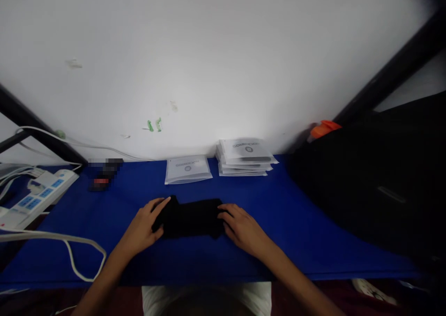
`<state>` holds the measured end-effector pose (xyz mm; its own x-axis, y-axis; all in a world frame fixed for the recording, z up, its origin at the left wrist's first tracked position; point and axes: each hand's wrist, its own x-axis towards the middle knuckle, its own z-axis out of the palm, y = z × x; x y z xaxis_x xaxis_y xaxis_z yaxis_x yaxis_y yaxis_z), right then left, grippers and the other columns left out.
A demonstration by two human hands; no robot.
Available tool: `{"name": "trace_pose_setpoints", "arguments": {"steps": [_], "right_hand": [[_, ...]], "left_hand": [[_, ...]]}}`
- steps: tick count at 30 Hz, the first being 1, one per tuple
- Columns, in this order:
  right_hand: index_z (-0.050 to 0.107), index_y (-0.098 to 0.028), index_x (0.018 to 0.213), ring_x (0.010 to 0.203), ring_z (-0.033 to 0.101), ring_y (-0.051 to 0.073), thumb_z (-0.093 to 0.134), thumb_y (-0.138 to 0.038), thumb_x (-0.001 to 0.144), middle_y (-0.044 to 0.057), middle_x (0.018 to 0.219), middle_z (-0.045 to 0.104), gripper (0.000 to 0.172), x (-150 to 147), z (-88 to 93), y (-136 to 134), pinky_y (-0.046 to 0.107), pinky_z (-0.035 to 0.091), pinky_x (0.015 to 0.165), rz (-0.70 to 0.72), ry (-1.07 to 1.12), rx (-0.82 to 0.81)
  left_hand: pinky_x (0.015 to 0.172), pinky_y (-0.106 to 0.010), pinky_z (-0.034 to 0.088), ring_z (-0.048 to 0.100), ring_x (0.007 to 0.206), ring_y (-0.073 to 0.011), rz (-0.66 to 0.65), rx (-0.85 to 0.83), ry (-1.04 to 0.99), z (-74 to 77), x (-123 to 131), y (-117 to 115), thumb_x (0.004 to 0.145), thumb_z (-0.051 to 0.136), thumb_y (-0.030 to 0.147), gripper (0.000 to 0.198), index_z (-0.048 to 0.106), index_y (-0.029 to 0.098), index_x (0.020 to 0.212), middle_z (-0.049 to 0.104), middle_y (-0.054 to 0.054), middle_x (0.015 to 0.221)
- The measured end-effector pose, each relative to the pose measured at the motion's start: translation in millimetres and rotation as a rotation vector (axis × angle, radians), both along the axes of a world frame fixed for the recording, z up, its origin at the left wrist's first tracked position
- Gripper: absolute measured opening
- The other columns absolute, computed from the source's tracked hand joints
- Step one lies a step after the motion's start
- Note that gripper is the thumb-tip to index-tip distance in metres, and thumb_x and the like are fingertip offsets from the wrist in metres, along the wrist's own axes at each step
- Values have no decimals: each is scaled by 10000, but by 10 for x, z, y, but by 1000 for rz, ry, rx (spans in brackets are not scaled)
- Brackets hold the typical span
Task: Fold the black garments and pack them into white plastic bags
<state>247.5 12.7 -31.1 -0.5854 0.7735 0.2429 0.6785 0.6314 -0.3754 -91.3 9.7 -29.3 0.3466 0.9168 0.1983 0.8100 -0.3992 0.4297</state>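
A folded black cloth item (pixel 195 218) lies flat on the blue table surface, its exact kind hard to make out. At its left end rests my left hand (pixel 146 225), fingers stretched along the edge and thumb apart below. My right hand (pixel 242 225) touches the opposite end with its fingertips, the fingers spread a little. Just beyond the cloth is a flat white printed pouch (pixel 188 168). To the right of that pouch stands a stack of similar pouches (pixel 245 158), against the wall.
A white power strip (pixel 42 197) with plugs and cables lies at the left. A dark, partly pixelated object (pixel 106 174) sits near the wall. On the right a large black bag (pixel 365 181) covers the table's side, with something orange (pixel 324 128) behind it.
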Motion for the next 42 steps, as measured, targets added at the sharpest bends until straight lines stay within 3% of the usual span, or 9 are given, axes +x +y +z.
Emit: {"name": "trace_pose_setpoints", "arguments": {"steps": [5,9,14,19,25,30,33,37,42], "right_hand": [[608,-186,1025,1070,604,262,513,-58,831,120,1174,622,250,110,-38,-14,455,531,914,-46,-33,29],[599,-186,1015,1058,607,268,518,-53,827,123,1170,620,244,304,-59,-31,456,539,894,-80,-47,46],[595,-193,1009,1037,613,270,519,-51,819,121,1168,619,250,445,-53,15,462,538,886,-72,-77,53],[603,-192,985,1045,617,264,510,-65,836,122,1150,633,217,454,-10,50,445,534,891,-47,-54,47],[602,-205,991,887,644,226,474,-152,925,76,961,678,153,532,146,32,401,535,814,-43,-46,30],[594,-192,1073,948,629,263,435,-251,973,115,1008,664,197,384,252,171,424,538,831,-329,73,285],[560,-196,1189,1079,597,273,453,-264,965,133,1141,634,258,196,230,164,444,519,925,-339,125,299],[527,-181,1275,1136,579,289,549,-288,903,145,1220,614,388,65,111,21,479,506,956,-183,35,38],[520,-95,1315,1279,487,305,550,-130,798,195,1382,512,519,165,26,-9,489,418,1070,-135,-117,-154]], "left_hand": [[744,-371,562,683,871,-249,329,48,-128,-67,-126,28,851,515,299,178,630,226,965,700,-43,933],[843,-497,532,624,1042,-344,555,199,20,-105,-231,-5,831,550,349,421,548,161,1207,623,-147,1140],[1068,-552,378,408,1327,-351,163,337,95,5,8,-33,858,510,210,539,435,190,1391,397,-172,1457],[1075,-498,394,465,1296,-291,-300,101,121,91,343,63,870,599,245,371,586,261,1240,549,-79,1374],[842,-350,527,651,915,-190,-210,-25,-19,135,448,132,972,480,311,195,659,234,977,703,-25,964],[941,-414,511,608,1074,-239,162,276,-166,219,541,236,975,462,349,272,574,214,1183,637,-87,1141],[1005,-435,479,574,1137,-239,67,327,-151,202,562,221,973,481,329,287,542,204,1224,604,-106,1191],[973,-421,511,591,1136,-233,-136,147,16,20,456,115,968,499,320,271,575,228,1211,616,-83,1217],[1023,-477,472,540,1236,-270,-111,91,107,-178,293,112,951,533,366,351,552,231,1275,566,-94,1331]]}}
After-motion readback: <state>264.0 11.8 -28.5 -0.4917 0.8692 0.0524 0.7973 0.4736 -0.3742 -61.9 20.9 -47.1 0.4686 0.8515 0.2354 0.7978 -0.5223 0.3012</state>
